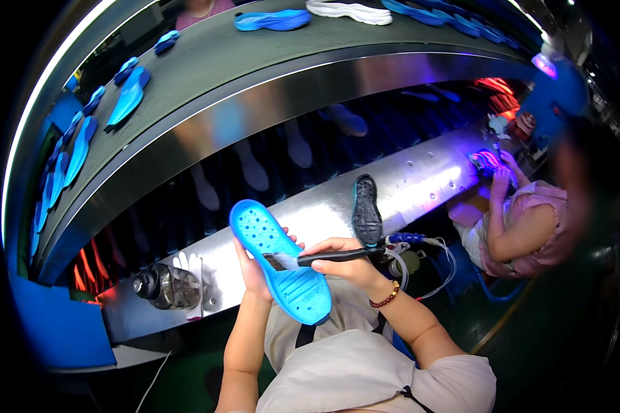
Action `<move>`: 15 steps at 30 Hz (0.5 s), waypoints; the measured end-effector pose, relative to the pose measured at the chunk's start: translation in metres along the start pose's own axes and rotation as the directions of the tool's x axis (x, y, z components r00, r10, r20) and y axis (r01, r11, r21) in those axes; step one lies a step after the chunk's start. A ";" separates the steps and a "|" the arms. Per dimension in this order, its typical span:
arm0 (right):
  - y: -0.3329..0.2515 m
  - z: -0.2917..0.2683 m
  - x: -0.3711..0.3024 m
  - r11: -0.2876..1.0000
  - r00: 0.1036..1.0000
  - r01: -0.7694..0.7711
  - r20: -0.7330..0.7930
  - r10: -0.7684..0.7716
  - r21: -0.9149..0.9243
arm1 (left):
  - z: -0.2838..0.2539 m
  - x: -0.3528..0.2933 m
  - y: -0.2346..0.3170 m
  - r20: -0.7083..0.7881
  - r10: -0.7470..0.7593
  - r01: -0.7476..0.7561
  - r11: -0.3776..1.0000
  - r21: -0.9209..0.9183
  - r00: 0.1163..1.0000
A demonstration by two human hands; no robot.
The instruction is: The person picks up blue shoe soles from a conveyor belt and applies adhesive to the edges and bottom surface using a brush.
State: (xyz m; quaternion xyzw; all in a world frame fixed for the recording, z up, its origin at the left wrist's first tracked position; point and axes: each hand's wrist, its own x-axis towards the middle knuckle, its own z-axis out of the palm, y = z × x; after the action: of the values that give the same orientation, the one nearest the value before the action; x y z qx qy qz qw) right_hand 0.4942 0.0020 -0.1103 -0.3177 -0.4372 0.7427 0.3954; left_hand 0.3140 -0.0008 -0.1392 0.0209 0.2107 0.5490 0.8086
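Observation:
A bright blue shoe sole (300, 296) is tilted in front of me, its dotted inner face turned up and its rim raised all round. My left hand (253, 272) grips it by the left edge, with fingertips showing past the far side. In my right hand (355, 267) is a brush (331, 257) with a black handle, closed in my fingers. The pale, wide bristles lie over the middle of the sole's inner face. A blue coiled hose (406, 237) and clear tubing are close behind the brush handle.
A black sole (367, 206) lies on the metal bench (310, 206). A dark-lidded bottle (176, 286) stands at the left. Beyond, a curved conveyor belt (207, 65) carries several blue soles and a white one (349, 12). On the right sits a co-worker (530, 230) handling a purple-lit piece.

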 end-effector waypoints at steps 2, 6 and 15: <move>0.001 0.000 0.001 1.000 1.000 -0.013 0.009 0.013 -0.006 | 0.006 -0.001 0.001 0.034 0.012 -0.011 0.999 -0.040 0.999; -0.006 0.006 0.000 1.000 1.000 0.003 -0.019 -0.003 0.002 | 0.008 -0.003 0.003 0.040 0.016 -0.016 1.000 0.004 0.999; -0.012 -0.004 0.000 0.997 0.992 0.066 -0.107 -0.069 -0.026 | 0.008 0.003 0.000 0.076 -0.021 0.022 1.000 -0.021 0.997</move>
State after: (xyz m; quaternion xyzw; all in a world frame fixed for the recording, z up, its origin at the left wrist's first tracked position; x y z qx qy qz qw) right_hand 0.5015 0.0072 -0.1013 -0.3469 -0.4341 0.7057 0.4396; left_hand 0.3176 0.0036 -0.1332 0.0306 0.1742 0.5414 0.8220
